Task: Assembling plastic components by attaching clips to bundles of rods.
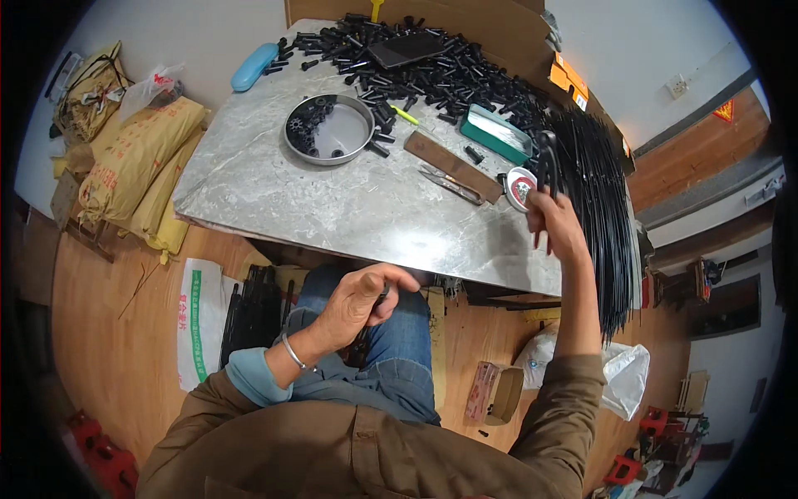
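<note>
My right hand [555, 223], raised over the right side of the table, is closed round pliers [546, 160] with a black head and red handles. Just left of the pliers is a small round white dish [521, 188] with red and pale contents. Above my lap, near the table's front edge, my left hand [359, 309] has its fingers curled round a small black part [382, 293], mostly hidden by them. Thread snips [453, 185] lie beside a brown wooden strip [453, 165] left of the dish. Long thin black rods [594, 208] lie bundled along the table's right side.
A heap of black tubular parts [465, 79] covers the table's back, a dark flat device [407, 50] on it. A round metal pan [366, 137] holds black rings. Nearby are a teal box [474, 133] and a blue case [254, 66]. Yellow sacks [137, 166] stand left.
</note>
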Demonstrator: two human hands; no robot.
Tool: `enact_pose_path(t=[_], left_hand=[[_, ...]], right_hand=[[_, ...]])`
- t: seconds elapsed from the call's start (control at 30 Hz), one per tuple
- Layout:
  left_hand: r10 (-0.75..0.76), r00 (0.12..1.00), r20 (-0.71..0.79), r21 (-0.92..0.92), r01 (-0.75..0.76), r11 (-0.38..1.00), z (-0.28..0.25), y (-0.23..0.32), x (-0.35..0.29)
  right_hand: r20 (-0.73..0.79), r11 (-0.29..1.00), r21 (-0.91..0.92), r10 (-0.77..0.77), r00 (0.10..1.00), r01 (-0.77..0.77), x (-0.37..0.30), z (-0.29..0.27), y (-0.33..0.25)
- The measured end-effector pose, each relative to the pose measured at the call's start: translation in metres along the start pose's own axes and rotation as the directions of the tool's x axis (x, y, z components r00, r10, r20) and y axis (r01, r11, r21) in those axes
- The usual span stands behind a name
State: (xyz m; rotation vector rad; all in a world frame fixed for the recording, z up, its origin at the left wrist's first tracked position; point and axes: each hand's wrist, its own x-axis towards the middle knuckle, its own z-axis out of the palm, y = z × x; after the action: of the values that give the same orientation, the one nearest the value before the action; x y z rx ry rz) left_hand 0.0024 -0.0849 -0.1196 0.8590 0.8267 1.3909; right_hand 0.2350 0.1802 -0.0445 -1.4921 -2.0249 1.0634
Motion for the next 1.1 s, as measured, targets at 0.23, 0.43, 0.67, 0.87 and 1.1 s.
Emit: enact_pose_path(t=[0.23,0.43,0.67,0.87,1.1], left_hand=[[0.256,0.967,0.003,0.192,-0.251,0.949,0.022,0.02,-0.004],[0.341,0.936,-0.08,0.31,-0.302,0.901,0.022,0.015,-0.019],[0.353,0.919,-0.175,0.294,-0.294,0.91,0.024,0.02,-0.036],[0.43,0.874,-0.224,0.342,-0.343,0.875,0.035,0.008,-0.043],[0.428,0.861,-0.274,0.384,-0.31,0.87,0.043,0.0,-0.052]], right_hand=[[0.42,0.625,0.761,-0.266,0.868,-0.176,-0.116,0.094,-0.031],[0.391,0.613,0.778,-0.299,0.87,-0.139,-0.149,0.146,-0.051],[0.318,0.667,0.742,-0.255,0.913,-0.071,-0.164,0.159,-0.067],[0.185,0.637,0.771,-0.195,0.963,-0.019,-0.17,0.171,-0.069],[-0.045,0.73,0.678,-0.079,0.996,0.088,-0.173,0.194,-0.073]])
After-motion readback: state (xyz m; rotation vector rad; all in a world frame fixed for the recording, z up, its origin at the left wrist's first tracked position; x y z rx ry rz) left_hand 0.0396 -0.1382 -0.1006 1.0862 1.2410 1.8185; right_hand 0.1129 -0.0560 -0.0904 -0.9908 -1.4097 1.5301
